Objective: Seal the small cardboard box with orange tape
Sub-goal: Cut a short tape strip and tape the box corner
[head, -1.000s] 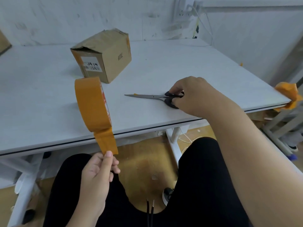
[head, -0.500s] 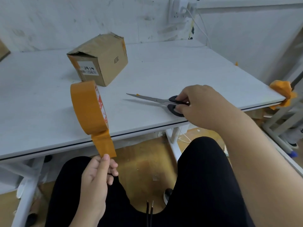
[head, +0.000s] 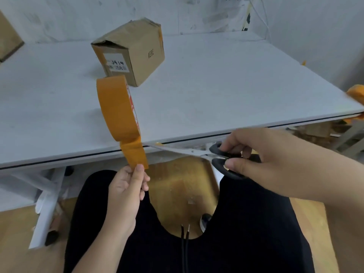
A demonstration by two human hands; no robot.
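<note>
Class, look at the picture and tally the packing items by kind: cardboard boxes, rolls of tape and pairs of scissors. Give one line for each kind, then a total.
Cardboard boxes: 2, the small cardboard box and a box corner at the left edge
Rolls of orange tape: 1
Pairs of scissors: 1
Total: 4

Perhaps a packing workroom, bare white table [head: 216, 79], scuffed wall [head: 78, 14], cardboard box [head: 130, 54]

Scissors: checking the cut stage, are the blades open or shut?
Open: the scissors' two blades diverge toward the orange tape strip, handles spread in the right hand.
</note>
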